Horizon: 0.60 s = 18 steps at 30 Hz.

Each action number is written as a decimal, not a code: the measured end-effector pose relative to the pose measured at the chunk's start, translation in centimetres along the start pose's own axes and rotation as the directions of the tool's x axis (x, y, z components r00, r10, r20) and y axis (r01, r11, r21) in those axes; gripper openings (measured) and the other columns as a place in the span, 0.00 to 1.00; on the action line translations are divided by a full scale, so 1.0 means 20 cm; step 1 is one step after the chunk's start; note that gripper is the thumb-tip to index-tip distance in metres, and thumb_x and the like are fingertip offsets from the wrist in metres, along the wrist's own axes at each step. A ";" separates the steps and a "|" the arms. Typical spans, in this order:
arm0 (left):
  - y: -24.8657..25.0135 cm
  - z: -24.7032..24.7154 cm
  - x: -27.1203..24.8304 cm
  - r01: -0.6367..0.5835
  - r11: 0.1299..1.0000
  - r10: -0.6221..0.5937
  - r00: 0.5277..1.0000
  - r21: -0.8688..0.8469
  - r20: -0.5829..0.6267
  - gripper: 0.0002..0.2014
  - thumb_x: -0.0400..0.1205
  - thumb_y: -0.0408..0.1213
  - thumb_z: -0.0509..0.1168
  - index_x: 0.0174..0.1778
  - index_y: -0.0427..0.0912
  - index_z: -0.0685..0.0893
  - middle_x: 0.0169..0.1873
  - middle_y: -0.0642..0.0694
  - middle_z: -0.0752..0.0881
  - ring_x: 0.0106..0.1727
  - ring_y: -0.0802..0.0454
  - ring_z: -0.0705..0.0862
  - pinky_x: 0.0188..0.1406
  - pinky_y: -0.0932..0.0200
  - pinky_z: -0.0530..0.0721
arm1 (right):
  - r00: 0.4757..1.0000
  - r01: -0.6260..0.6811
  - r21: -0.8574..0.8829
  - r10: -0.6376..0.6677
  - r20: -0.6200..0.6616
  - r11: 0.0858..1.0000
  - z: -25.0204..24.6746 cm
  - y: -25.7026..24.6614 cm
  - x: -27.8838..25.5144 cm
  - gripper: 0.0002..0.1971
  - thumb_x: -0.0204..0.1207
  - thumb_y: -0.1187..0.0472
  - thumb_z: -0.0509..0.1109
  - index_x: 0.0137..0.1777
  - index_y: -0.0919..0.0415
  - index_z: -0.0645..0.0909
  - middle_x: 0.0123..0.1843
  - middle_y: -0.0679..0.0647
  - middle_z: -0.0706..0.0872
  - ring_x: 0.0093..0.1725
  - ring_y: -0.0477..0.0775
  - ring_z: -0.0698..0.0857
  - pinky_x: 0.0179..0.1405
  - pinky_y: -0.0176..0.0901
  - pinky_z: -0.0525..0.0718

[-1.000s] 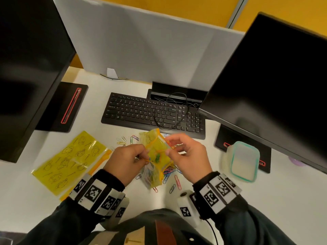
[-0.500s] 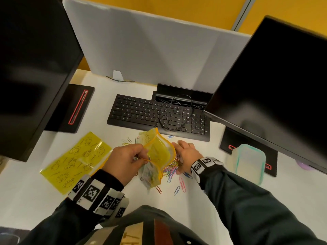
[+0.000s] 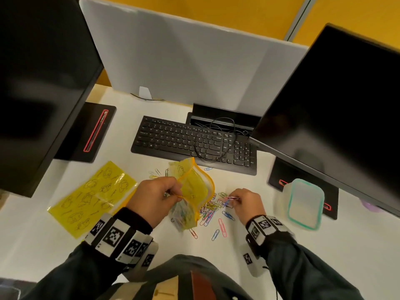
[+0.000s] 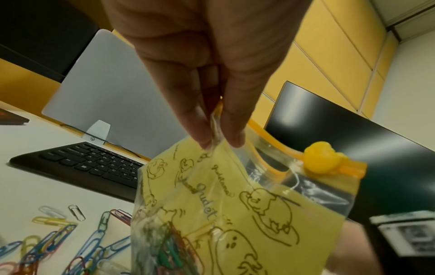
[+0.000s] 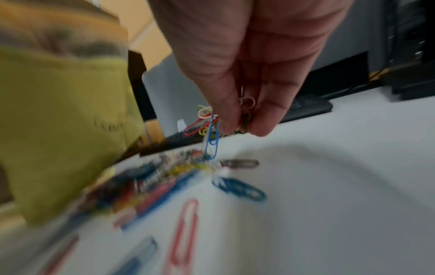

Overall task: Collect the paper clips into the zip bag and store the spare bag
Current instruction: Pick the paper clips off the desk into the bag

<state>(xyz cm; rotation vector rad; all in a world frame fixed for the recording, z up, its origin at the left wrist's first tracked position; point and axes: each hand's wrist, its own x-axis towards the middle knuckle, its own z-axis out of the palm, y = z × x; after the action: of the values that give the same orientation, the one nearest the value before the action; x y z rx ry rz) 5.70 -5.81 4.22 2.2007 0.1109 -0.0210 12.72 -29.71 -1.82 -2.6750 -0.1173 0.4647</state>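
Two hands work just in front of the keyboard [image 3: 192, 144] on the white table [image 3: 121, 131]; the left hand [image 3: 154, 197] pinches the rim of the yellow zip bag [image 3: 194, 187] between thumb and fingers [image 4: 200, 122], holding it up off the table with its mouth gaping open; the bag's orange zip track ends in a yellow slider [image 4: 321, 160], and a bunch of coloured clips lies in the bag's bottom [image 4: 169, 247]; the right hand [image 3: 245, 202], to the right of the bag and nearer the person than the keyboard, grips a small bunch of clips [image 5: 212, 122] in its curled fingertips, a blue one dangling down from it above the pile [image 3: 211, 210]; that pile of clips lies on the table between the two hands, in front of the keyboard's right half, with a few strays, pink and blue, nearer the person [image 3: 221, 227] and some more by the keyboard's near edge [image 3: 155, 173]; the spare bag [image 3: 91, 198], yellow with line drawings, lies flat on the table to the left of the keyboard and closer to the person; a lidded plastic box [image 3: 304, 203] with a teal rim sits to the keyboard's right, under a dark monitor [image 3: 337, 118].
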 end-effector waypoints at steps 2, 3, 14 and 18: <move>-0.01 0.00 0.00 -0.003 1.000 0.003 1.000 -0.003 0.004 0.19 0.68 0.29 0.73 0.24 0.59 0.77 0.42 0.51 0.89 0.45 0.55 0.86 0.44 0.53 0.85 | 0.997 -0.011 0.163 0.023 -0.075 0.987 -0.07 0.00 -0.06 0.05 0.75 0.65 0.70 0.47 0.57 0.87 0.44 0.53 0.88 0.42 0.50 0.82 0.45 0.35 0.76; -0.01 0.01 0.00 -0.006 1.000 0.006 1.000 -0.006 0.009 0.19 0.68 0.29 0.73 0.24 0.60 0.77 0.41 0.50 0.90 0.46 0.54 0.86 0.44 0.52 0.85 | 0.995 -0.002 0.254 0.027 -0.097 0.967 -0.11 -0.02 -0.10 0.07 0.74 0.66 0.71 0.42 0.53 0.87 0.40 0.49 0.87 0.39 0.48 0.81 0.43 0.33 0.75; 0.07 0.05 0.00 -0.032 0.999 0.033 0.998 -0.012 0.056 0.20 0.68 0.28 0.73 0.25 0.61 0.76 0.42 0.49 0.90 0.45 0.55 0.86 0.47 0.55 0.84 | 0.939 0.326 0.235 -0.286 -0.190 0.915 -0.24 -0.39 -0.30 0.16 0.70 0.61 0.75 0.58 0.51 0.85 0.47 0.41 0.81 0.35 0.42 0.79 0.44 0.30 0.77; 0.05 0.04 -0.02 -0.038 0.999 0.038 0.998 -0.004 0.045 0.21 0.69 0.28 0.73 0.24 0.61 0.76 0.41 0.48 0.90 0.41 0.60 0.85 0.42 0.61 0.83 | 0.941 0.235 0.269 -0.149 -0.303 0.934 -0.21 -0.29 -0.26 0.19 0.71 0.57 0.74 0.61 0.49 0.78 0.50 0.44 0.80 0.35 0.45 0.81 0.39 0.33 0.79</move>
<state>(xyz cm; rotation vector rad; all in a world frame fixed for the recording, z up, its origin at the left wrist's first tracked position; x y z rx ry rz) 5.46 -7.06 4.64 2.1976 0.0438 -0.0487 9.11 -26.95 5.74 -2.3663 -0.2075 0.0348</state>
